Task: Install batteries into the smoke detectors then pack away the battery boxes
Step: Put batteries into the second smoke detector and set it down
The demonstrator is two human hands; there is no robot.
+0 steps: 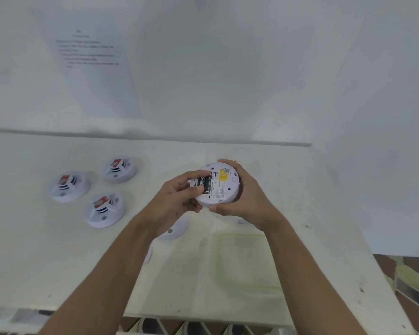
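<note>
Here, black battery (pixel 205 183) in upturned detector (pixel 224 189).

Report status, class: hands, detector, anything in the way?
Left hand pinches battery against back of smoke detector. Right hand grips it above the table. Three more detectors sit left, out of the way.

The white table (pixel 58 250) carried three smoke detectors (pixel 69 186) clustered at the left of the frame. A fourth detector (pixel 176 232) lay half hidden at centre, and a clear green-rimmed container (pixel 242 235) at lower right.
</note>
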